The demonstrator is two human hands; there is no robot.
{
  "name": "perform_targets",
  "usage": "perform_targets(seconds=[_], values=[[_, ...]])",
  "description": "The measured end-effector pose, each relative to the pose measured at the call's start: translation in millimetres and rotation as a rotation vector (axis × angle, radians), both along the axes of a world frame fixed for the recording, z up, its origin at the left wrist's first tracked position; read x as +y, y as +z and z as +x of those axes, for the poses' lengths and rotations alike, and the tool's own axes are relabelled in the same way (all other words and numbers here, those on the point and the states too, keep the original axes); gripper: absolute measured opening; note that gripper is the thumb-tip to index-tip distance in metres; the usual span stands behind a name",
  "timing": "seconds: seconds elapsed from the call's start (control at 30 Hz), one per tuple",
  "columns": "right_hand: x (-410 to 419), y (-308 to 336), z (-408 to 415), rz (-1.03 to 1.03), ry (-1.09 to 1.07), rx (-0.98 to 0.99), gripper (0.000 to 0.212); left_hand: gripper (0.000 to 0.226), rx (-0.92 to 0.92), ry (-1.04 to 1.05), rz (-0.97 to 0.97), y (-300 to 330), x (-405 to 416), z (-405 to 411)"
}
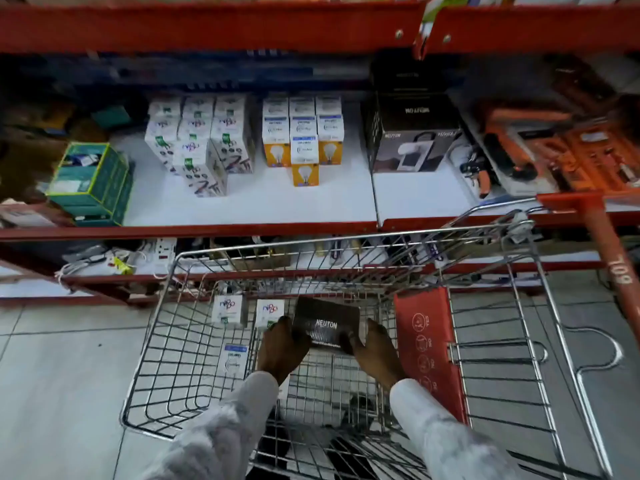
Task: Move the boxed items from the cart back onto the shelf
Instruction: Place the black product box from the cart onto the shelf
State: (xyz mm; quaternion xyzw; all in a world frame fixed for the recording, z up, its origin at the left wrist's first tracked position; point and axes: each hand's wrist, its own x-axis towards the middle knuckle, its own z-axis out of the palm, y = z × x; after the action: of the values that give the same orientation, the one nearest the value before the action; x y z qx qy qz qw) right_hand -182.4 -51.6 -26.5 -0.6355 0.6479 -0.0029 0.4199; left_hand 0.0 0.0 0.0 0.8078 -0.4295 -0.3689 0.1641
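A black rectangular "NEUTON" carton (325, 325) is gripped between left hand (282, 346) and right hand (375, 351) inside the wire cart (519, 306). Lifting toward the white shelf (259, 202) ahead is judged next.

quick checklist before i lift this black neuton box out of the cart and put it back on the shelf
1. Both hands on the box: left hand and right hand grip opposite ends of the black Neuton box. Ok.
2. Box clear of the cart rim: it sits low inside the basket. Not ok yet.
3. Matching stock found: black Neuton boxes stand on the shelf, right section. Ok.
4. Free space: bare white shelf in front of them. Ok.
5. Other boxes left in cart: small white boxes remain. Not ok.
6. Grip under the box: hidden. Cannot tell.
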Motion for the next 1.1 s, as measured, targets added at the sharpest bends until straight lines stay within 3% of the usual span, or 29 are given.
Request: perform_targets(seconds=[0.1, 0.2, 0.33, 0.47, 0.63, 0.87, 0.97, 1.03, 1.1], values=[[4, -12, 2, 0.138, 0.061, 0.005, 0.041, 0.022, 0.012, 0.064, 0.025, -21, 4, -6], [6, -17, 4, 0.248, 0.045, -0.036, 0.039, 0.024, 0.044, 0.090, 0.111, -30, 6, -12], [10, -28, -8, 0.275, -0.189, -0.193, 0.028, 0.027, 0.116, 0.166, 0.150, -30, 7, -14], [2, -4, -19, 0.176, -0.272, -0.293, 0.031, 0.019, 0.140, 0.213, 0.059, 4, 9, -10], [-24, 64, -37, 0.024, -0.270, -0.397, 0.054, 0.012, 0.146, 0.233, -0.153, 77, 1, -3], [-72, 176, -53, -0.305, -0.245, -0.505, 0.054, 0.014, 0.258, 0.263, -0.389, 176, -41, -5], [-105, 208, -58, -0.374, -0.268, -0.511, 0.042, 0.011, 0.260, 0.272, -0.483, 201, -78, -12], [-129, 224, -63, -0.410, -0.293, -0.523, 0.023, 0.022, 0.288, 0.231, -0.513, 209, -106, -20], [-154, 230, -70, -0.418, -0.325, -0.503, 0.019, 0.033, 0.312, 0.192, -0.513, 210, -135, -29]])
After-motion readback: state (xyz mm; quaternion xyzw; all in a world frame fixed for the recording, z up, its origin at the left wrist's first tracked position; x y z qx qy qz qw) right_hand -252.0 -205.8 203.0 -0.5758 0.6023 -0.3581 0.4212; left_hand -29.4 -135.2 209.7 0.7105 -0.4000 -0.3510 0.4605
